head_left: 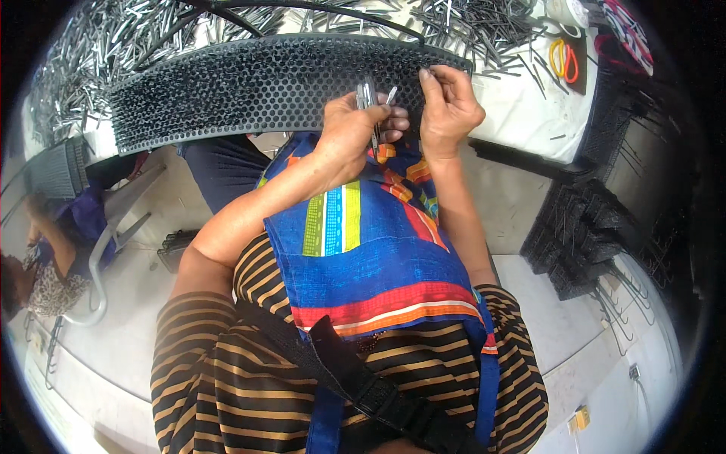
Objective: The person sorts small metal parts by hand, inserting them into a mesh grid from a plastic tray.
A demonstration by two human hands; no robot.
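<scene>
A long black perforated rack (302,94) lies across in front of me, its round holes in close rows. Dark thin pieces fill much of its left part and upper right, while many holes in the middle are bare. In front of its lower edge, my left hand (355,125) is closed around a small bundle of slim grey metal pieces (366,94), their ends sticking up past the fingers. My right hand (451,110) is at the rack's right end, thumb and forefinger pinched together against the holes. Whatever sits between those fingertips is too small to make out.
Heaps of loose slim pieces (484,30) cover the white table (529,121) behind the rack. Yellow and orange loops (563,60) lie at the right. Black hooked racks (578,238) are piled lower right. At left, another person's arm (49,234) is near a similar rack (57,174).
</scene>
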